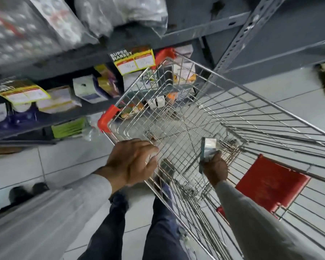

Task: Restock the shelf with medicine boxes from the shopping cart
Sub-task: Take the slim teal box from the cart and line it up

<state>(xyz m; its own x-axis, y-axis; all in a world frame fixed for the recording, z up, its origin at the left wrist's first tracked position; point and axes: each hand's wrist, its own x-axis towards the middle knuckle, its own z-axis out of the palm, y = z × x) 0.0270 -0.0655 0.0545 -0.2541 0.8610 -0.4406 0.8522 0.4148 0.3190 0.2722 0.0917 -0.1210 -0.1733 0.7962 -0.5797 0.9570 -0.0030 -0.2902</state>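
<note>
A wire shopping cart (210, 102) with red corner guards stands tilted across the view, its basket mostly bare. My left hand (133, 162) grips the cart's near rim with fingers curled over the wire. My right hand (215, 168) is inside the basket, closed on a small silver-white medicine box (207, 149) that it holds upright. The grey metal shelf (68, 111) runs along the left, holding several white, purple and yellow boxes behind yellow price tags (134, 61).
A red flap (270, 182) hangs on the cart's right end. A perforated grey upright (238, 42) stands behind the cart. Plastic-wrapped packs fill the upper shelf at the top left. Pale floor tiles, my legs and dark shoes lie below.
</note>
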